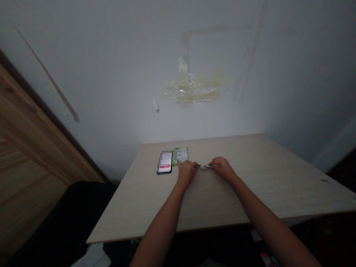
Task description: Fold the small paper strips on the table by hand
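Note:
Between my two hands is a small wrapped candy [204,166], whitish with some green, its ends narrowing toward the fingers. My left hand [187,171] pinches the left end, thumb and fingers together. On the other side, my right hand [223,167] pinches the right end. Held level, the candy is just above or on the table; which of the two I cannot tell. Right behind my left hand lies a flat green and white packet [180,153], partly covered by the fingers.
A smartphone [165,163] with a lit screen lies left of the packet on the pale wooden table [133,207]. The white wall [125,74] behind bears old clear tape [194,89]. A dark object [86,207] and wooden panelling [36,148] stand at the left.

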The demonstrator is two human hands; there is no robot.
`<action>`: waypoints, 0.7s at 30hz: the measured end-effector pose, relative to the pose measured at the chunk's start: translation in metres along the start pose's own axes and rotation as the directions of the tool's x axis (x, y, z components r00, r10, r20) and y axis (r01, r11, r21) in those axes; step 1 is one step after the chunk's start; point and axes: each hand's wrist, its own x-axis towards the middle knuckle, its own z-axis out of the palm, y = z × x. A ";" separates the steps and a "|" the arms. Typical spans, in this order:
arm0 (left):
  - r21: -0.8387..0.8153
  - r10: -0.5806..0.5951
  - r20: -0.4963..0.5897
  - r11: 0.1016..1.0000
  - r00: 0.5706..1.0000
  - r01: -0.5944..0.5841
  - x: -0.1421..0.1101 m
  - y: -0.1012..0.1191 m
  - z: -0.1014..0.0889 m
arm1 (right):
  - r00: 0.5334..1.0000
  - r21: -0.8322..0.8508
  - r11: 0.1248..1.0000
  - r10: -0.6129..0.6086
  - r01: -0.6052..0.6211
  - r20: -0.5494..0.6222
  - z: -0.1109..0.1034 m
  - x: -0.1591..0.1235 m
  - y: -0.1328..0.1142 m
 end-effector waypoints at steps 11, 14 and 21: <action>0.122 0.014 -0.056 0.992 0.998 -0.007 0.001 -0.001 0.002 | 1.000 -0.059 0.998 -0.023 0.023 -0.006 0.001 0.001 0.001; 0.055 -0.001 -0.054 0.998 0.999 0.004 0.000 -0.003 0.003 | 0.999 -0.051 0.998 -0.032 0.032 -0.002 0.000 0.001 0.000; 0.001 -0.041 -0.061 0.999 0.997 0.041 -0.001 -0.001 0.000 | 0.993 -0.222 0.971 0.064 -0.085 -0.099 -0.008 -0.003 -0.002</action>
